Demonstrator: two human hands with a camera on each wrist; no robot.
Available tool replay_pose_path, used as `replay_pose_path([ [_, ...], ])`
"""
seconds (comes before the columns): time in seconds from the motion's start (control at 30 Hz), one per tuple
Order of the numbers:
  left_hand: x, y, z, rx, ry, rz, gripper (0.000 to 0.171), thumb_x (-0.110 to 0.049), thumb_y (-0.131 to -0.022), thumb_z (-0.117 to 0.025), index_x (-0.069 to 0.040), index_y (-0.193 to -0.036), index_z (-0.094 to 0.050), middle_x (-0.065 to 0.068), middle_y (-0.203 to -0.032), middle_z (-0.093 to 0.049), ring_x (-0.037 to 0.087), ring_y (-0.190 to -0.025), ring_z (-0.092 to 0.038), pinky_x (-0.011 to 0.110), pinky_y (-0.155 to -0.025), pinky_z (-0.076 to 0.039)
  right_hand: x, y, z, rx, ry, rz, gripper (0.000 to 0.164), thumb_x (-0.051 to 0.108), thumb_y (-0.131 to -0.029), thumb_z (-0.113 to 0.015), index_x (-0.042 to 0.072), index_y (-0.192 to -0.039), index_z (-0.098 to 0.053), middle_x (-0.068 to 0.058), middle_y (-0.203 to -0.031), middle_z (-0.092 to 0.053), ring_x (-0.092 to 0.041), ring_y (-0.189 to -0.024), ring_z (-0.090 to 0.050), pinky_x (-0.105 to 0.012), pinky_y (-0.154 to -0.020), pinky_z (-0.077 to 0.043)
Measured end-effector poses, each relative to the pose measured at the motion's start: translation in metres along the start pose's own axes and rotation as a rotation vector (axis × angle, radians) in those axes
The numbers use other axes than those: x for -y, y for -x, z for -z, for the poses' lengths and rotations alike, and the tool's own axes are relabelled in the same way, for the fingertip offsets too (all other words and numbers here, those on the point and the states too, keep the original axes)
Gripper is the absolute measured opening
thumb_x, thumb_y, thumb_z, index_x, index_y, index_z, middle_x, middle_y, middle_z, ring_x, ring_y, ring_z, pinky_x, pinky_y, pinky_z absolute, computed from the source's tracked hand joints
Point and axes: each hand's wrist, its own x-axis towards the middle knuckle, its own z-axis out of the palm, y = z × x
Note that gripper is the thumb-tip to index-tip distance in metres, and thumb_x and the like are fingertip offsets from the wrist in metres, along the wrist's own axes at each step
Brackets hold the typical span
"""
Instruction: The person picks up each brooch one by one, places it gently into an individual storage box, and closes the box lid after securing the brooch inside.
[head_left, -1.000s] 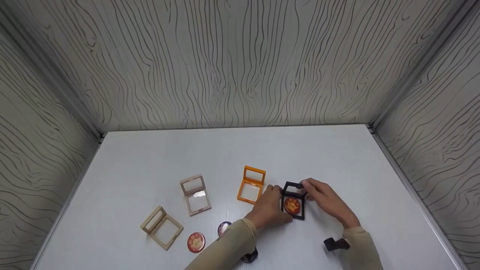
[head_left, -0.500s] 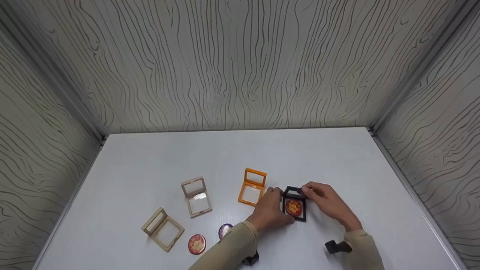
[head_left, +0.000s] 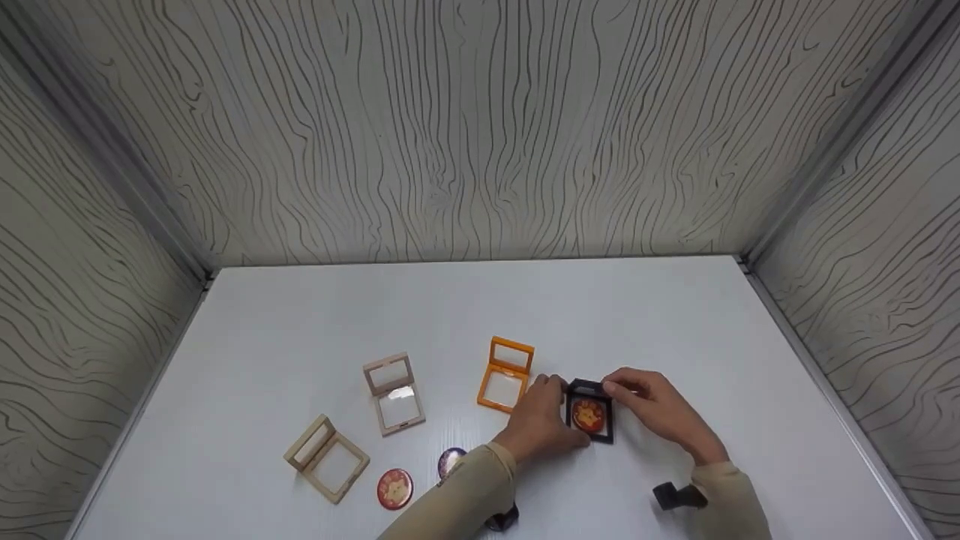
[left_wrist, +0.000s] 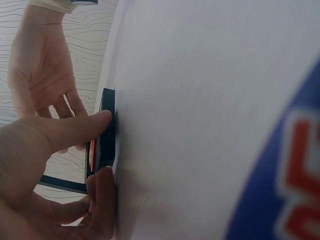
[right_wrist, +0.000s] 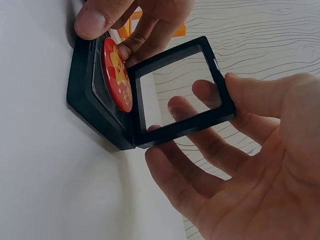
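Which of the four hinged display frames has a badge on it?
The black frame, rightmost in the head view: a red badge lies on its lower half. The orange frame, pinkish frame and tan frame have none.

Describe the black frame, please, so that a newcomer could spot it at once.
On the white table, look between the person's left hand and right hand. There sits the black frame, its lid raised. Unlike the orange frame and two beige frames, it holds a red badge.

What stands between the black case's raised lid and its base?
The red badge lies on the base, facing the lid. The thumb of the left hand is at a base corner; whether it blocks the lid, I can't tell. Nothing else shows.
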Motion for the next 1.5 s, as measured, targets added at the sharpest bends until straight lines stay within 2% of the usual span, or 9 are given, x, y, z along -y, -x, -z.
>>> replay_pose_path([
  [0.13,0.0,0.001,0.0,0.0,0.008,-0.005,0.071,-0.037,-0.065,-0.094,-0.015,-0.122,-0.058,-0.006,-0.102,-0.053,0.007,-0.087,-0.051,0.026,-0.08,-0.051,-0.002,0.003,0.001,0.018,0.004,0.017,0.023,0.035,-0.102,-0.057,0.018,-0.11,-0.072,0.001,-0.11,-0.071,-0.013,-0.105,-0.064,-0.046,-0.096,-0.05],
  [0.4,0.0,0.001,0.0,0.008,0.028,0.022,0.065,-0.037,-0.066,-0.094,-0.019,-0.118,-0.058,-0.007,-0.103,-0.053,0.007,-0.089,-0.052,0.027,-0.083,-0.052,-0.004,0.007,0.002,0.079,-0.033,0.062,0.017,0.03,-0.099,-0.063,0.019,-0.109,-0.071,0.002,-0.108,-0.069,-0.016,-0.106,-0.064,-0.034,-0.093,-0.053],
  [0.63,-0.001,0.001,-0.001,0.019,0.049,0.046,0.066,-0.036,-0.067,-0.094,-0.021,-0.12,-0.058,-0.008,-0.105,-0.053,0.006,-0.092,-0.052,0.028,-0.088,-0.052,-0.004,0.008,0.001,0.096,-0.024,0.076,0.012,0.028,-0.096,-0.068,0.021,-0.106,-0.071,0.003,-0.107,-0.069,-0.027,-0.107,-0.065,-0.038,-0.092,-0.053],
  [0.77,0.001,0.002,0.0,0.016,0.048,0.038,0.067,-0.037,-0.067,-0.094,-0.021,-0.121,-0.057,-0.009,-0.105,-0.053,0.006,-0.092,-0.052,0.028,-0.088,-0.052,-0.004,0.008,-0.001,0.1,-0.007,0.096,0.011,0.029,-0.095,-0.069,0.022,-0.104,-0.071,0.004,-0.106,-0.069,-0.023,-0.105,-0.066,-0.038,-0.091,-0.054],
  [1.0,0.004,0.003,0.0,0.013,0.031,-0.002,0.068,-0.033,-0.067,-0.094,-0.018,-0.123,-0.057,-0.008,-0.107,-0.054,0.005,-0.092,-0.053,0.027,-0.088,-0.051,-0.002,0.009,-0.005,0.061,0.061,0.164,0.01,0.029,-0.091,-0.075,0.025,-0.099,-0.077,0.006,-0.101,-0.069,-0.013,-0.096,-0.065,-0.044,-0.086,-0.056],
  [1.1,0.005,0.003,0.001,0.021,0.026,-0.012,0.069,-0.03,-0.066,-0.094,-0.017,-0.123,-0.057,-0.007,-0.107,-0.054,0.005,-0.092,-0.053,0.026,-0.087,-0.051,-0.001,0.01,-0.006,0.04,0.114,0.187,0.008,0.029,-0.088,-0.077,0.027,-0.096,-0.079,0.007,-0.1,-0.068,-0.011,-0.095,-0.063,-0.04,-0.086,-0.055],
  [1.27,0.006,0.003,0.001,0.026,0.017,-0.023,0.068,-0.03,-0.066,-0.094,-0.016,-0.122,-0.058,-0.005,-0.106,-0.055,0.006,-0.09,-0.052,0.026,-0.083,-0.051,-0.002,0.011,-0.008,0.025,0.194,0.193,0.007,0.031,-0.086,-0.079,0.028,-0.093,-0.079,0.005,-0.106,-0.067,-0.015,-0.102,-0.061,-0.034,-0.09,-0.05],
  [1.5,0.005,0.003,0.003,0.029,0.027,-0.019,0.072,-0.03,-0.067,-0.094,-0.018,-0.128,-0.057,-0.007,-0.109,-0.055,0.005,-0.095,-0.053,0.027,-0.088,-0.051,-0.004,0.009,-0.008,0.05,0.222,0.181,0.007,0.031,-0.085,-0.08,0.03,-0.092,-0.079,-0.001,-0.118,-0.064,-0.026,-0.112,-0.06,-0.044,-0.094,-0.049],
])
